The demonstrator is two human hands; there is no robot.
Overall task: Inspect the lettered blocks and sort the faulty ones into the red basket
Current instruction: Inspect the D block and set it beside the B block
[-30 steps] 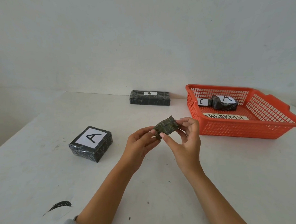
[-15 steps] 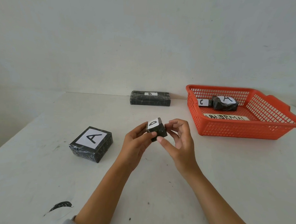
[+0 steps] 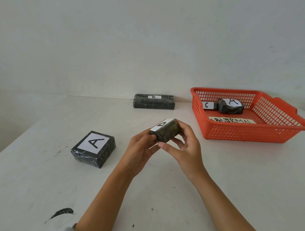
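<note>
A small dark block with a white D label [image 3: 166, 131] is held above the table centre between both hands. My left hand [image 3: 141, 152] pinches its left end, and my right hand [image 3: 185, 149] grips its right side and underside. A black A block [image 3: 94, 148] lies flat on the table to the left. A long black B block [image 3: 154, 101] lies at the back by the wall. The red basket [image 3: 248, 134] stands at the right and holds a crumpled A block [image 3: 230, 106] and a C-labelled block [image 3: 208, 105].
A paper strip reading ABNORMAL [image 3: 232, 120] lies inside the basket at its front wall. A black smear [image 3: 62, 213] marks the white table [image 3: 232, 178] near its front left edge. A plain white wall rises behind the table.
Both hands have turned the small block over: a second ago its dark wrapped side faced up, now the white D label faces up and left. The other blocks have not moved.
</note>
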